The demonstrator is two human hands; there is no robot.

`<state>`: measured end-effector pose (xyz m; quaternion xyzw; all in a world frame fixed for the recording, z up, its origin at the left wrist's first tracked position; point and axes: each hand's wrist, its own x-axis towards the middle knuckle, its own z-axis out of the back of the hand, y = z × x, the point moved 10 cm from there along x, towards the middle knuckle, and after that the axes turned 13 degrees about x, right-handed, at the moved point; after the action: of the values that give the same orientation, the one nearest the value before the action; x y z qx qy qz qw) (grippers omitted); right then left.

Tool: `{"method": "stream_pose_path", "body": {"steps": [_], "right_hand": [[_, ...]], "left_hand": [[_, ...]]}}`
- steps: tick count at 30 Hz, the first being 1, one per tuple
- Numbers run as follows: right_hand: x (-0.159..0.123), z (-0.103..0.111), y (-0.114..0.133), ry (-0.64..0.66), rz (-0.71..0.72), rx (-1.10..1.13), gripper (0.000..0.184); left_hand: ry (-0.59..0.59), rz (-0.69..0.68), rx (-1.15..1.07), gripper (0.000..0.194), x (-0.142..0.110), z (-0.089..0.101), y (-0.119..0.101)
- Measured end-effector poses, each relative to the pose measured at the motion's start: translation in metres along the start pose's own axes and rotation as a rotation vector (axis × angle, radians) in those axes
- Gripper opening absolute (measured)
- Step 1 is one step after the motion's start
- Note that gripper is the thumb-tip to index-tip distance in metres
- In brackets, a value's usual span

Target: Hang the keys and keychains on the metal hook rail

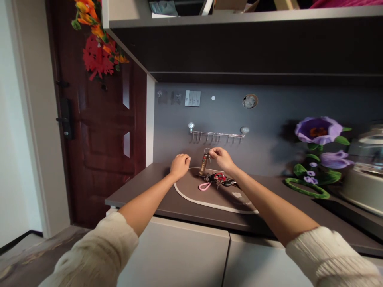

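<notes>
My right hand [222,158] pinches the metal ring of a keychain [204,163], held up just below the wall hook rail. From the ring hang a brown strap with light lettering and what looks like a key. Beneath it, a pile of keys [220,179] with red and black pieces lies on an oval brown mat [191,191] with a pale rim. A pink loop strap [204,186] sticks out of the pile. My left hand [180,166] hovers by the mat's left edge, fingers curled together, with nothing seen in it.
A metal hook rail [218,134] is fixed to the grey wall. Purple fabric flowers [318,131] and a cream appliance with a clear top [365,171] stand right on the counter [134,187]. A dark shelf [239,48] overhangs it. Left is a brown door [98,159].
</notes>
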<state>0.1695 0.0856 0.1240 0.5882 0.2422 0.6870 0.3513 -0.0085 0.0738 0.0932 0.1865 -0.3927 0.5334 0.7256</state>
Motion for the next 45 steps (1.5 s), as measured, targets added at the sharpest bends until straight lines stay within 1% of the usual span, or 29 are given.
{"method": "stream_pose_path", "body": {"steps": [4,8,13,16,19,22,28,35,40,45], "right_hand": [[0.024,-0.013,0.002,-0.009,-0.028,0.034,0.017],[0.045,-0.029,-0.005,-0.037,-0.086,0.051,0.013],[0.066,-0.043,-0.014,-0.115,-0.161,0.063,0.011],[0.078,-0.047,-0.022,-0.180,-0.195,0.078,0.011],[0.088,-0.048,-0.029,-0.244,-0.173,0.030,0.012],[0.097,-0.050,-0.036,-0.275,-0.148,0.002,0.015],[0.100,-0.046,-0.046,-0.400,-0.178,-0.040,0.020],[0.094,-0.042,-0.048,-0.478,-0.176,-0.128,0.018],[0.092,-0.042,-0.060,-0.478,-0.204,-0.132,0.018],[0.093,-0.043,-0.067,-0.468,-0.194,-0.093,0.018]], "left_hand": [[0.005,-0.010,0.111,0.027,-0.010,-0.006,0.018],[0.007,0.027,0.157,0.028,-0.011,-0.010,0.030],[0.005,0.032,0.156,0.028,-0.008,-0.011,0.031],[0.015,0.033,0.140,0.029,-0.007,-0.013,0.029],[0.026,0.032,0.123,0.029,-0.007,-0.016,0.027],[0.036,0.024,0.116,0.029,-0.007,-0.018,0.025],[0.034,0.020,0.124,0.028,-0.007,-0.018,0.022],[0.022,0.008,0.141,0.029,-0.007,-0.018,0.022],[0.015,-0.005,0.150,0.029,-0.007,-0.018,0.021],[0.019,-0.004,0.147,0.028,-0.008,-0.018,0.021]]}}
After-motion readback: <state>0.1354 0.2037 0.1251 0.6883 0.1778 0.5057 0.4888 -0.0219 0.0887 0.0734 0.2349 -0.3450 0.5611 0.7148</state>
